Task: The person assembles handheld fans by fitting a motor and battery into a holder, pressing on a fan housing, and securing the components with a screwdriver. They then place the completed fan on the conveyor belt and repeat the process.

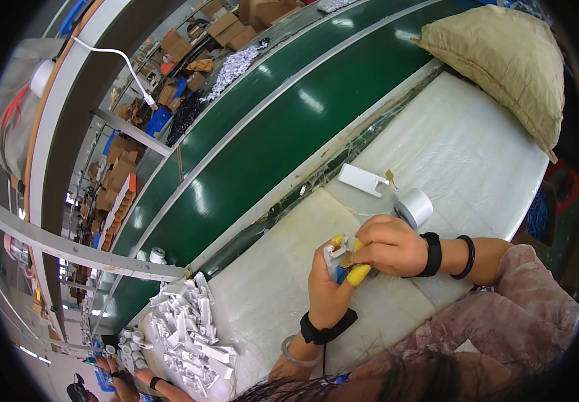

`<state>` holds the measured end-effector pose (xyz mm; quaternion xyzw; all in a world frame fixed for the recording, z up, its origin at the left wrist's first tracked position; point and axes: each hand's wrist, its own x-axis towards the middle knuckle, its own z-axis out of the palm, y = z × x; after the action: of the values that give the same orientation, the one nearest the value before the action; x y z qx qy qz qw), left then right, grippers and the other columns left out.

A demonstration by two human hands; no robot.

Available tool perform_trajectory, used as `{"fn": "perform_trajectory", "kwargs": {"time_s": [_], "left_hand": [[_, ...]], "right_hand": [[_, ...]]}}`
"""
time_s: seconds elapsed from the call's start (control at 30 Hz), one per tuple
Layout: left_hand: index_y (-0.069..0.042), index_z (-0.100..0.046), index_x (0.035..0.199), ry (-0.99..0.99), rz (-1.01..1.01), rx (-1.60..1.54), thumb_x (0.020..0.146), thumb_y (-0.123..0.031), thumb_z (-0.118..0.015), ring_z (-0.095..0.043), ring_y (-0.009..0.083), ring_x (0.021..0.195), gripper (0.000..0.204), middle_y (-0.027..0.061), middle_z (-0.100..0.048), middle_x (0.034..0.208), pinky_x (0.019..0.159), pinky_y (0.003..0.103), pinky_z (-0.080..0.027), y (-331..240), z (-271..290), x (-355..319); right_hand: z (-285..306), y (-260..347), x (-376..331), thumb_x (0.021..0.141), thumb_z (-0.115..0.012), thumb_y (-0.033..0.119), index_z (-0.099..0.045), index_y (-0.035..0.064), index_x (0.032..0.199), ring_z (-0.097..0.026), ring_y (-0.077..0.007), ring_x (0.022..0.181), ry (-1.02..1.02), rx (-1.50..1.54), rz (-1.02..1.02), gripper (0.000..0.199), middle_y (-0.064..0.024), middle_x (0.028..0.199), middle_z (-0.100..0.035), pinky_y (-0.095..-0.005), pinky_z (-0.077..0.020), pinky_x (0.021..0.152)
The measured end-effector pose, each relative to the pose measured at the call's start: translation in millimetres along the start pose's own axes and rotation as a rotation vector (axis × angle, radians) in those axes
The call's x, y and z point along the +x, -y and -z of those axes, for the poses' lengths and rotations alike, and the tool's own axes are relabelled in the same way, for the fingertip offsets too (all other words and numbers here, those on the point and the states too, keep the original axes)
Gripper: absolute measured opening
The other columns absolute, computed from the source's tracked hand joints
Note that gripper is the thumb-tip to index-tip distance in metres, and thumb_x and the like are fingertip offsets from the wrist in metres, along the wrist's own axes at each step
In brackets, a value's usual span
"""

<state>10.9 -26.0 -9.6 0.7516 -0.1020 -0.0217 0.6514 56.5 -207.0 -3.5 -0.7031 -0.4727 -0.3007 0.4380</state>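
My left hand (327,289) holds a small white plastic housing (333,254) between thumb and fingers, with yellow covers on the thumb and a fingertip. Something blue shows below the housing, in the same grip. My right hand (391,246) is closed in a pinch against the housing; what its fingers hold is too small and covered to make out. Just beyond the right hand lies a white cylindrical roll (415,207). Farther off rest a longer white plastic housing (362,179) and a small yellow-brown piece (390,175).
A heap of white plastic parts (192,328) covers the table's left end. Green conveyor belts (289,124) run along the far side, behind a raised edge. A large tan sack (503,63) sits at the far right. Another person's hands (145,376) are at lower left.
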Motion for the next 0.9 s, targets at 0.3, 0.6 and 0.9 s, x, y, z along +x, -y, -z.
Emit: {"fn": "perform_trajectory", "kwargs": {"time_s": [0.3,0.6,0.9], "left_hand": [[-0.002,-0.039,0.124,-0.004,-0.074,0.064,0.082,-0.007,-0.068,-0.054,0.0091,0.066,0.051,0.0059,-0.056,0.091,0.056,0.021,-0.046,4.0,-0.2,-1.0],[0.001,-0.042,0.123,-0.013,0.035,0.017,0.079,-0.013,-0.072,-0.056,0.0170,0.093,0.055,0.0103,-0.057,0.105,0.082,0.029,-0.045,-1.8,-3.2,-3.4],[0.001,-0.042,0.124,-0.008,0.010,0.035,0.079,-0.013,-0.071,-0.056,0.0174,0.094,0.055,0.0108,-0.056,0.106,0.083,0.029,-0.045,-5.3,-3.6,-4.0]], "right_hand": [[-0.1,0.0,1.0,0.062,-0.073,0.004,-0.065,0.0067,0.089,-0.057,-0.0263,0.071,-0.015,-0.018,0.021,0.028,-0.0074,0.081,-0.054,-0.0347,-0.0491,0.062],[-0.8,-1.7,-0.6,0.065,-0.073,0.004,-0.064,0.0063,0.089,-0.058,-0.0264,0.073,-0.013,-0.002,0.019,0.025,-0.0076,0.082,-0.055,-0.0347,-0.0492,0.063],[-1.8,-0.2,0.0,0.065,-0.073,0.004,-0.064,0.0056,0.089,-0.058,-0.0267,0.072,-0.020,-0.008,0.015,0.027,-0.0081,0.082,-0.055,-0.0354,-0.0490,0.063]]}}
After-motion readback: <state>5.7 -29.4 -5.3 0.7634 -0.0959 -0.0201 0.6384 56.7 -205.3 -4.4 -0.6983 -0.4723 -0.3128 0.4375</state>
